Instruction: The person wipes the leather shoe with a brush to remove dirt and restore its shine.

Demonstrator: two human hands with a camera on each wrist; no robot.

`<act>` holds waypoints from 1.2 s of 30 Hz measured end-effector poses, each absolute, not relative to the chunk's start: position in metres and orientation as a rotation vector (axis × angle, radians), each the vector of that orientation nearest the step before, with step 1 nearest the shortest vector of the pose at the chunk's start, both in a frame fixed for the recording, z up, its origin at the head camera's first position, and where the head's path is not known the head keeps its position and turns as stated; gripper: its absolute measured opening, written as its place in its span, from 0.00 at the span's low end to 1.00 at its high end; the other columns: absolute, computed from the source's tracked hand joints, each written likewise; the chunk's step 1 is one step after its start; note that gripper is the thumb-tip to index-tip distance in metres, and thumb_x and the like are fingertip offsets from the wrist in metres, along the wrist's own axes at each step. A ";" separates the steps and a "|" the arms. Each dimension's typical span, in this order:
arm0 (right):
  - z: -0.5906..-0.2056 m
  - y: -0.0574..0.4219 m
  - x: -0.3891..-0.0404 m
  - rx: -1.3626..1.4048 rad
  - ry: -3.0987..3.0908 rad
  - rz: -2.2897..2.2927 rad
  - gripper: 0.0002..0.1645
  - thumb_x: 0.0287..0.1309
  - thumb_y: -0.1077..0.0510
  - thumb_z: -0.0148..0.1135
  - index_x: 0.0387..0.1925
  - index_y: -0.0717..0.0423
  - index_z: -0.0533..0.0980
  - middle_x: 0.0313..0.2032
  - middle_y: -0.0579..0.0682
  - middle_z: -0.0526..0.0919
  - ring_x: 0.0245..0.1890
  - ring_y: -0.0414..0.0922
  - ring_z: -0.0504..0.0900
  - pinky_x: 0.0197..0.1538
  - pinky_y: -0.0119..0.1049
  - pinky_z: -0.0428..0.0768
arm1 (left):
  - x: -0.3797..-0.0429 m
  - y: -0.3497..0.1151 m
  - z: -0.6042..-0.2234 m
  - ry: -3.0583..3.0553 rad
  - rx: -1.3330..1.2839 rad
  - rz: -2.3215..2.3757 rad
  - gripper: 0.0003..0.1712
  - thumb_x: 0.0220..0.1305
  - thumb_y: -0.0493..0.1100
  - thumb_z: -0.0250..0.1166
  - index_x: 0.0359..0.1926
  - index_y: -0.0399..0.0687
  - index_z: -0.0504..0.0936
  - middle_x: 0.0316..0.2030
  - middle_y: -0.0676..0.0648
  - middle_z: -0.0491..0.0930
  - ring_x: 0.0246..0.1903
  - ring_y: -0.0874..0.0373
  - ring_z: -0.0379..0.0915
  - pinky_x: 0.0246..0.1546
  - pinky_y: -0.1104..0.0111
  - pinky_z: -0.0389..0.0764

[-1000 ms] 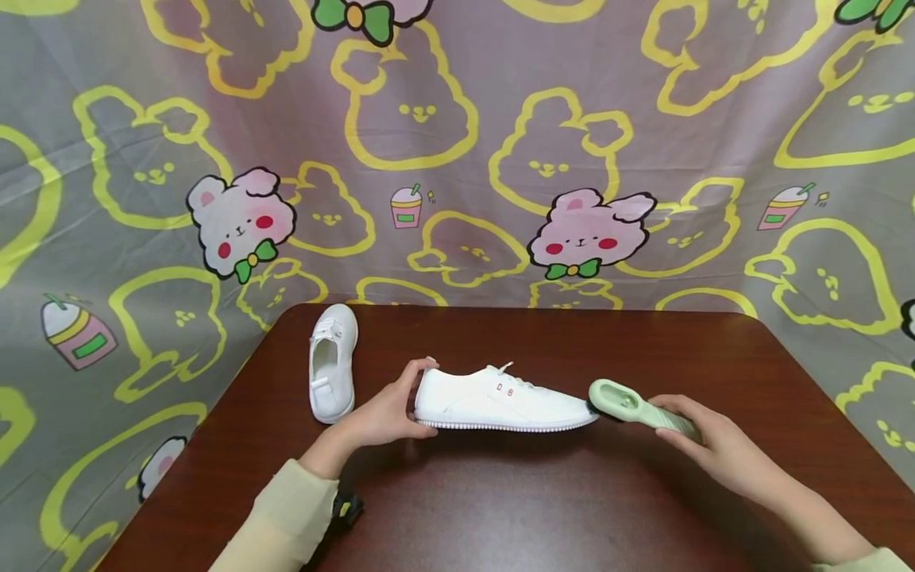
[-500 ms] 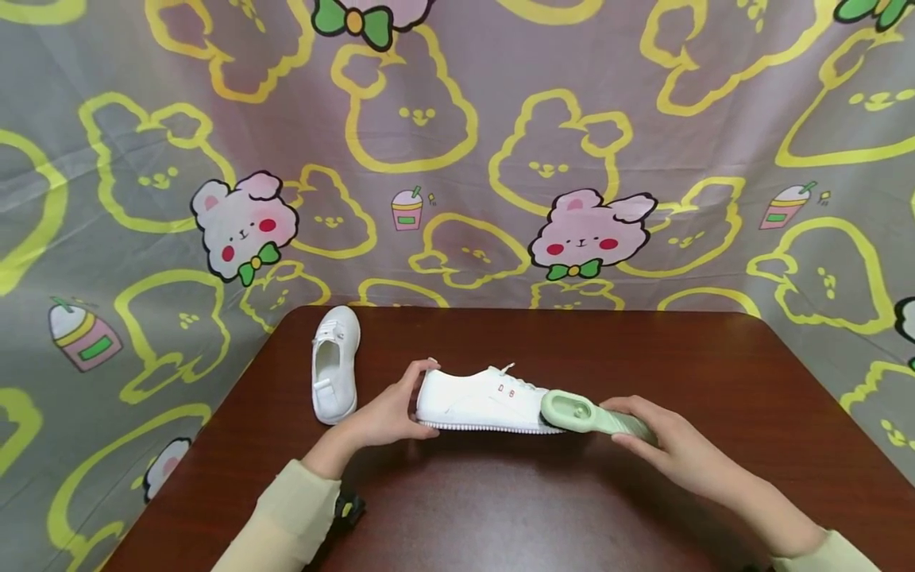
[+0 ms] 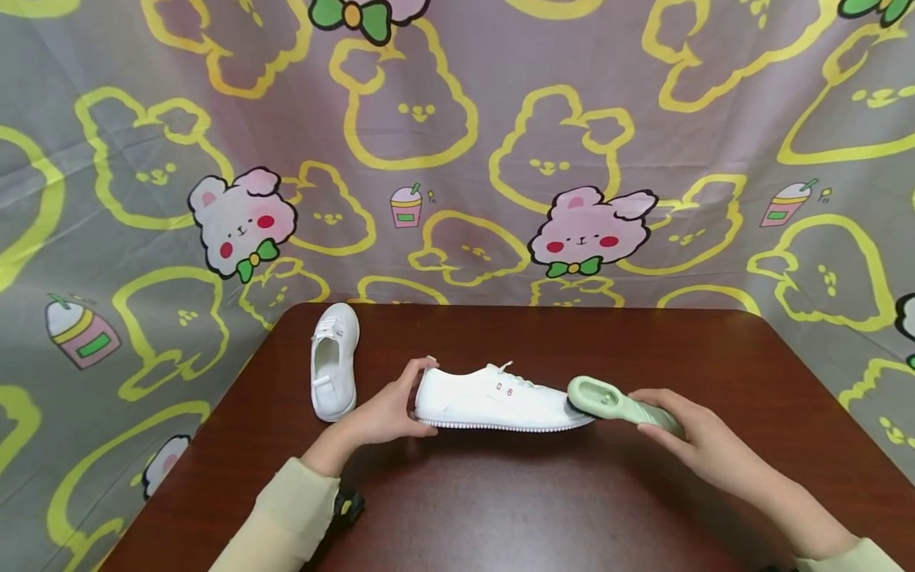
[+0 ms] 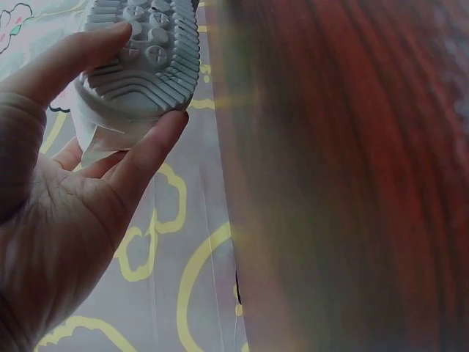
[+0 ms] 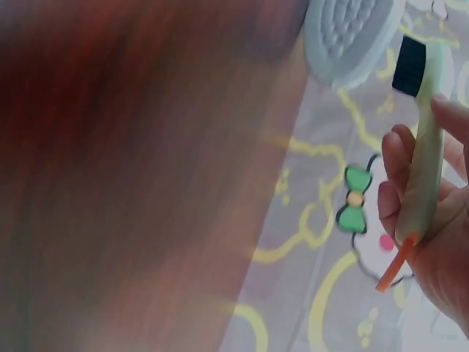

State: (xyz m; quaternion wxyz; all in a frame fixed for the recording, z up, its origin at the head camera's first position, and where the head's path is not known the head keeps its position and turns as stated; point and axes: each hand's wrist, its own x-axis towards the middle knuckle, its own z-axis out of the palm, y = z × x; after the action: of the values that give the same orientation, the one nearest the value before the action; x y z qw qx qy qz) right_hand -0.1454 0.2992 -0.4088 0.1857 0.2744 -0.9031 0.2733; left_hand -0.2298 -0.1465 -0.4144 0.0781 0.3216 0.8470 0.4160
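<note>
A white lace-up shoe (image 3: 472,401), sole down and toe to the right, is held over the table by my left hand (image 3: 386,409). That hand grips the heel, its thumb pressed on the studded sole (image 4: 146,55) in the left wrist view. My right hand (image 3: 704,437) grips the handle of a pale green brush (image 3: 608,399). The brush head overlaps the shoe's toe in the head view. Dark bristles (image 5: 410,66) and an orange loop (image 5: 396,265) at the handle's end show in the right wrist view.
Another white shoe (image 3: 334,361) stands on the brown table (image 3: 543,508) at the back left, toe pointing away. Behind the table hangs a cartoon-patterned cloth (image 3: 457,103). A small black object (image 3: 348,507) sits by the left sleeve (image 3: 286,508).
The brush moved left from the toe tip along the shoe's side, then back right to the toe. My left hand and the shoe have hardly moved.
</note>
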 end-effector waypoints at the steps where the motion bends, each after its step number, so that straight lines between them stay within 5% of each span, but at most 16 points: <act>1: -0.409 0.298 -0.143 0.813 -2.543 0.789 0.29 0.53 0.65 0.71 0.55 0.45 0.74 0.45 0.37 0.78 0.38 0.34 0.73 0.41 0.22 0.67 | -0.230 -0.147 -0.414 2.540 0.961 1.240 0.54 0.46 0.35 0.79 0.67 0.47 0.52 0.67 0.36 0.58 0.50 0.51 0.69 0.45 0.67 0.77; 18: -0.401 0.303 -0.135 0.744 -2.492 0.703 0.34 0.48 0.68 0.73 0.56 0.44 0.74 0.43 0.34 0.77 0.36 0.32 0.72 0.39 0.23 0.67 | -0.230 -0.150 -0.415 2.429 0.896 1.325 0.53 0.45 0.36 0.80 0.65 0.46 0.52 0.68 0.37 0.54 0.63 0.47 0.62 0.46 0.65 0.78; 36: -0.395 0.293 -0.136 0.775 -2.452 0.739 0.35 0.47 0.70 0.73 0.55 0.44 0.74 0.39 0.32 0.76 0.34 0.31 0.71 0.37 0.24 0.67 | -0.234 -0.150 -0.424 2.712 1.066 1.025 0.51 0.40 0.34 0.80 0.57 0.42 0.52 0.66 0.34 0.58 0.58 0.48 0.65 0.57 0.57 0.67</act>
State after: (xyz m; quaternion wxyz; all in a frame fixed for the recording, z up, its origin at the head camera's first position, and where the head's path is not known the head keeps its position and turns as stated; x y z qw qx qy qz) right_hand -0.1357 0.2932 -0.3948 0.2310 0.2818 -0.8916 0.2688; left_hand -0.2337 -0.1499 -0.4243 0.0266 0.3449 0.8777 0.3317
